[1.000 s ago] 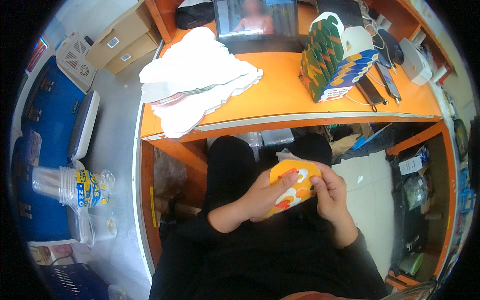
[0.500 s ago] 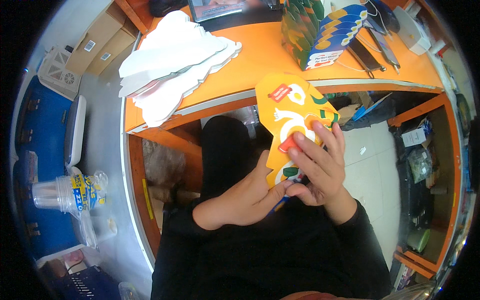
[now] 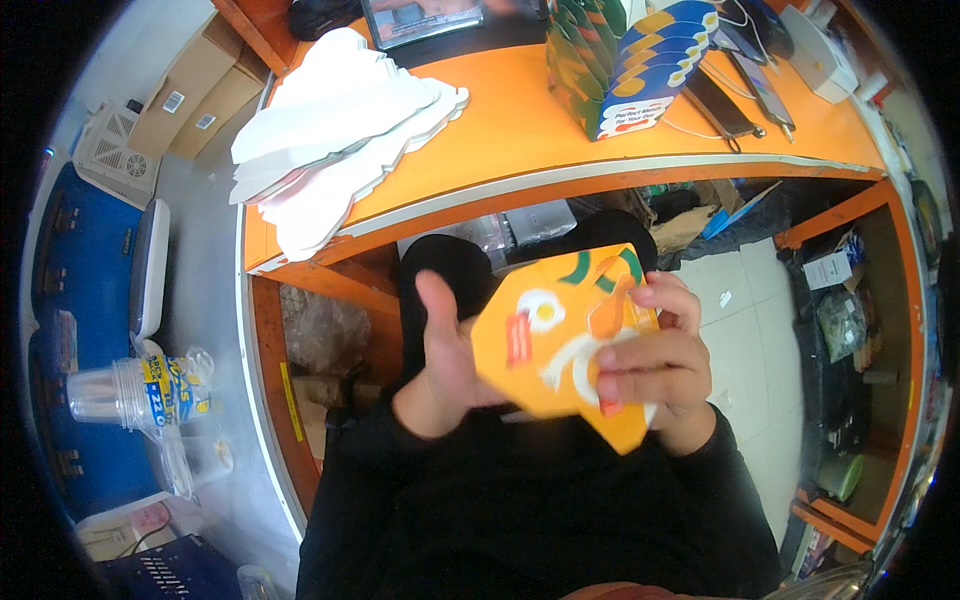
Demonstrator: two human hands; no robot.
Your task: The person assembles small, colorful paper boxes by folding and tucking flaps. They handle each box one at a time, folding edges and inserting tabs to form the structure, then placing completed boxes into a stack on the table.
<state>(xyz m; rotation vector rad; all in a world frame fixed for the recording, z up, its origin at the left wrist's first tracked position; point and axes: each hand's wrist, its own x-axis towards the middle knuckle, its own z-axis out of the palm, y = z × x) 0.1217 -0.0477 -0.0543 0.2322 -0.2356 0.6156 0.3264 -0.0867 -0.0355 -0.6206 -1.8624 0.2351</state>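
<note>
A yellow folding carton (image 3: 548, 368), printed with food pictures in white, red and green, is tilted in front of my body above my lap. My right hand (image 3: 672, 365) grips its right side, with the fingers curled over the printed face. At its left edge is my left hand (image 3: 445, 370), thumb stretched up and apart from the carton. The other left fingers are hidden behind the carton, so whether they touch it I cannot tell.
An orange table (image 3: 500, 110) carries a pile of white flat cut-outs (image 3: 335, 130), nested blue and green cartons (image 3: 630, 75), a tablet (image 3: 425, 22) and phones (image 3: 760, 90). Stacked clear plastic cups (image 3: 120, 392) lie on the grey surface (image 3: 215, 330) at left. Orange shelving (image 3: 905, 330) stands at right.
The yellow carton has come down toward my lap and turned in my right hand. My left hand has let go of its lower end, with the thumb now raised.
</note>
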